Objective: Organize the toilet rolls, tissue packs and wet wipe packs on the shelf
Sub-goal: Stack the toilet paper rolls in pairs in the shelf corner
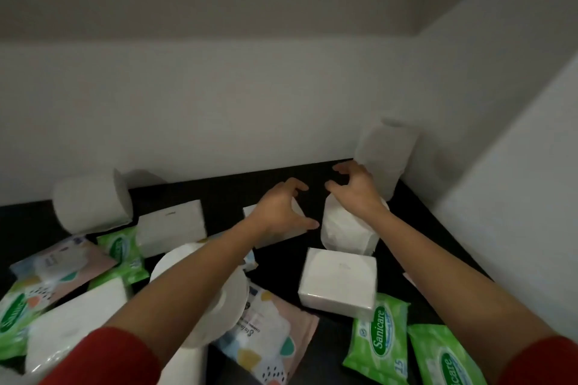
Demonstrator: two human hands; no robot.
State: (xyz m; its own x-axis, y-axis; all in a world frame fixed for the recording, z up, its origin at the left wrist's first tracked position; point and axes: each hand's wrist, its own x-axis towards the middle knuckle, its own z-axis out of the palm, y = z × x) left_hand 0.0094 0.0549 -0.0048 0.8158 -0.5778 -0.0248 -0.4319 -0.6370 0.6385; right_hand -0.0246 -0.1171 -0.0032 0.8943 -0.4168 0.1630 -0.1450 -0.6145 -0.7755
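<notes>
A black shelf (275,178) holds scattered paper goods. My left hand (278,206) hovers with curled, spread fingers over a white tissue pack (297,230). My right hand (353,187) is open above a toilet roll (347,233) lying on its side. An upright toilet roll (387,153) stands in the back right corner, just beyond my right hand. Another toilet roll (90,200) lies at the back left. White tissue packs (339,280) (172,226) and green wet wipe packs (380,337) lie around. Neither hand holds anything.
White walls (250,103) close the shelf at the back and right. A toilet roll (231,294) lies under my left forearm. Pastel patterned wipe packs (269,331) (59,262) and more green packs (123,251) (444,359) crowd the front. Bare black surface shows between my hands.
</notes>
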